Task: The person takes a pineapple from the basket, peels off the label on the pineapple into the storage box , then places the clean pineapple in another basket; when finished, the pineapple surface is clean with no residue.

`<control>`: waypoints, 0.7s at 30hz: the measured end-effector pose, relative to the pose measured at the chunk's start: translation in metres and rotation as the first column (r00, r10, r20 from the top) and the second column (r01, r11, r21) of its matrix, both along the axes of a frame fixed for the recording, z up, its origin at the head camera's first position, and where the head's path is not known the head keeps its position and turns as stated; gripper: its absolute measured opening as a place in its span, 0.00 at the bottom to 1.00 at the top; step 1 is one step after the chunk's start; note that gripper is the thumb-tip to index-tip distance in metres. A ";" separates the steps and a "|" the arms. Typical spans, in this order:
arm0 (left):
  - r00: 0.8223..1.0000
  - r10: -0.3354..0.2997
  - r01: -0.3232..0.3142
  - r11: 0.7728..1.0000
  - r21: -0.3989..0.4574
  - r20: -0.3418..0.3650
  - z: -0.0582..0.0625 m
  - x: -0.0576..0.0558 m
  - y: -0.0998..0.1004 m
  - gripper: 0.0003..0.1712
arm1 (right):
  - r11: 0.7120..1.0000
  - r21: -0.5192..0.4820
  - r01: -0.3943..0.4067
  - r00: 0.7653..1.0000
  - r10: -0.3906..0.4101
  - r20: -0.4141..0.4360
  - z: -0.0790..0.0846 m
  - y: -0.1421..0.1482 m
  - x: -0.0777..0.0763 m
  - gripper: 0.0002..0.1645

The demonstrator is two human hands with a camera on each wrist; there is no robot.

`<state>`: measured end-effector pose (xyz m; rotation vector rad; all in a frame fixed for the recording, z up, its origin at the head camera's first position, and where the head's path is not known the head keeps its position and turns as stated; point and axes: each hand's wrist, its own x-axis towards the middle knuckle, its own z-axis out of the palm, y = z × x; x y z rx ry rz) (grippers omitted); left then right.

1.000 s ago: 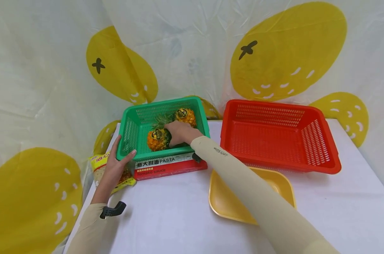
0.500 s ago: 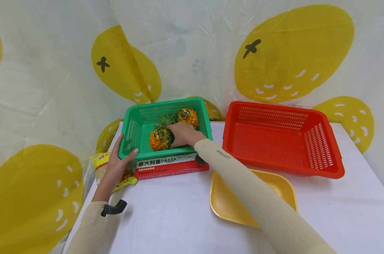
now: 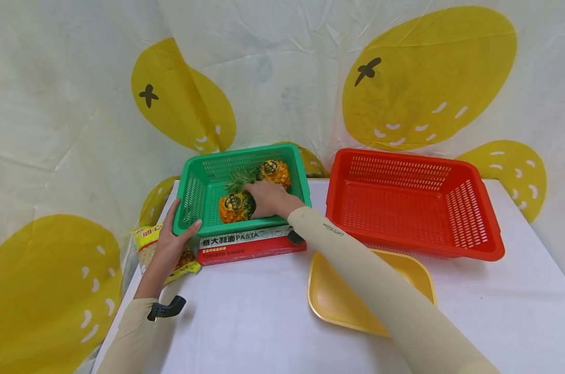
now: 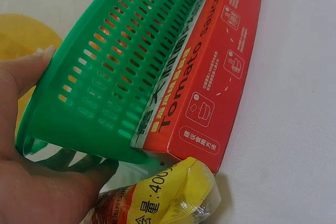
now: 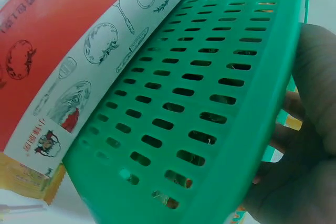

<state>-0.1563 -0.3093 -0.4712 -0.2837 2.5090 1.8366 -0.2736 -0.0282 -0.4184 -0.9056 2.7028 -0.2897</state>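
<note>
A green basket (image 3: 199, 230) with slotted walls holds two orange pineapples, each with a dark round sticker. My left hand (image 3: 169, 240) grips its near left corner; in the left wrist view the thumb lies at the rim and the fingers (image 4: 79, 163) reach round the corner. Over the near wall, my right hand (image 3: 269, 199) grips the front pineapple (image 3: 231, 209) where its orange body turns dark green. Behind it lies the rear pineapple (image 3: 276, 174), its spiky leaves pointing left. In the right wrist view, the basket wall hides most of the fruit from the right hand (image 5: 310, 145).
A red pasta box (image 3: 252, 253) lies along the basket's near side. Beside its left end is a yellow food bag (image 3: 147, 238), partly behind my left arm. A red basket (image 3: 394, 208) stands on the right, with a yellow tray (image 3: 329, 298) nearer me under my right forearm.
The view shifts slightly. The front pineapple tips a little towards me in my right hand, while my left hand stays on the basket corner.
</note>
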 end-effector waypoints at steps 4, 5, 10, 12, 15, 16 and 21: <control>1.000 -0.007 0.007 1.000 -0.009 0.003 0.001 0.001 0.000 0.58 | 1.000 -0.016 0.010 1.000 -0.011 -0.020 0.000 0.005 0.001 0.51; 1.000 -0.010 0.010 1.000 -0.013 0.001 0.002 0.001 0.000 0.58 | 1.000 -0.027 0.014 1.000 -0.014 -0.024 0.000 0.007 0.001 0.51; 1.000 -0.015 0.015 1.000 -0.014 -0.008 0.004 0.000 0.000 0.59 | 0.997 -0.070 0.011 0.999 -0.014 -0.035 0.006 0.011 0.000 0.50; 1.000 -0.013 0.013 1.000 -0.009 -0.007 0.004 0.000 0.000 0.59 | 0.997 -0.072 0.006 0.999 -0.009 -0.037 0.009 0.012 0.000 0.50; 1.000 -0.010 0.010 1.000 0.000 -0.005 0.004 0.000 0.000 0.58 | 0.997 -0.074 -0.004 0.998 -0.001 -0.057 0.013 0.013 0.000 0.50; 1.000 -0.009 0.009 1.000 0.003 -0.008 0.003 0.000 0.000 0.58 | 0.997 -0.075 -0.006 0.998 0.001 -0.065 0.014 0.013 0.000 0.50; 1.000 -0.004 0.004 1.000 0.019 -0.013 0.003 0.001 0.001 0.58 | 0.994 -0.111 -0.015 0.998 0.009 -0.059 0.023 0.014 0.002 0.50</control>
